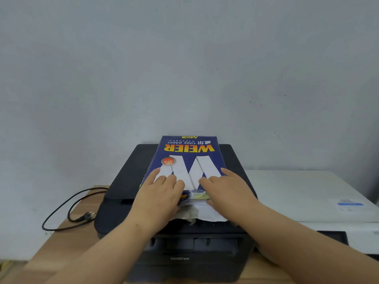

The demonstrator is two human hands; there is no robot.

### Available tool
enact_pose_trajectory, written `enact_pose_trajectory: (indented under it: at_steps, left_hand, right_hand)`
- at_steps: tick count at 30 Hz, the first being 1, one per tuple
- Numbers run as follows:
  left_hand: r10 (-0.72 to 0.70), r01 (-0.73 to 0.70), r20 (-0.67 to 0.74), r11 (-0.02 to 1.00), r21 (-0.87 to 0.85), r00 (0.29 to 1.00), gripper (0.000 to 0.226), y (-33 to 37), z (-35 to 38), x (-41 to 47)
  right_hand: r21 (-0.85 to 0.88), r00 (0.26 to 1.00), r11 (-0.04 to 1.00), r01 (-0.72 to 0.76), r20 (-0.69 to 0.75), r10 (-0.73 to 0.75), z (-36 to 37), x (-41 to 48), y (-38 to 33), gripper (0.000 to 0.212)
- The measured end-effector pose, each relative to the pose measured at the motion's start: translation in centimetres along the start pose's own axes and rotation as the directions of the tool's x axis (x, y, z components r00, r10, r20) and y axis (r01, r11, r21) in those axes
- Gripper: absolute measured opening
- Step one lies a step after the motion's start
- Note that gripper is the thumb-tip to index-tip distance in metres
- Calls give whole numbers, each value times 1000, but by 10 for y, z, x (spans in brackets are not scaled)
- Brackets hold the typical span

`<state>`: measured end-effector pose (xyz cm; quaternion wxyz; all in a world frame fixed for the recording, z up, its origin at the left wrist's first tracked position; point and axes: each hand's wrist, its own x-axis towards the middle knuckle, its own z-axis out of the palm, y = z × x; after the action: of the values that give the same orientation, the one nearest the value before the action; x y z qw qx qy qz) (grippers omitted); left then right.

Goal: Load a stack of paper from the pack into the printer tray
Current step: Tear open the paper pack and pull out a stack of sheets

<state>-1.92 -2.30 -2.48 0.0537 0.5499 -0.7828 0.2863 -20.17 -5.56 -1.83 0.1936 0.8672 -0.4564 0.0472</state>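
A blue pack of copy paper (pixel 187 156) with orange lettering lies flat on top of the black printer (pixel 127 177). Its near end is torn open and white sheets (pixel 207 212) stick out toward me. My left hand (pixel 162 193) lies on the pack's near left part, fingers stretched over the wrapper. My right hand (pixel 227 189) lies on the near right part, fingers flat, thumb down at the torn edge. The printer's front tray (pixel 190 261) sits shut low at the front, below my forearms.
The printer stands on a wooden table (pixel 61 238) against a grey wall. A black power cord with its plug (pixel 82 217) loops on the table at the left. A white machine (pixel 307 197) stands right beside the printer.
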Motion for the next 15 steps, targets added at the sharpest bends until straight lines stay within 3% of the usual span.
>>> enact_pose_trajectory:
  at_steps: [4, 9, 13, 15]
  left_hand:
    - [36, -36, -5, 999, 24, 999, 34, 1, 2, -2]
    - [101, -101, -156, 995, 4, 983, 35, -7, -1, -9]
    - [191, -206, -251, 978, -35, 949, 53, -12, 1, -7]
    - [212, -228, -289, 973, -23, 934, 48, -14, -1, -5]
  right_hand:
    - [50, 1000, 999, 0, -27, 1, -2, -6, 2, 28]
    - [101, 993, 995, -21, -117, 33, 0, -11, 2, 18]
    - [116, 980, 991, -61, -181, 81, -5, -12, 2, 43]
    - [186, 976, 982, -13, -213, 53, -10, -15, 1, 41]
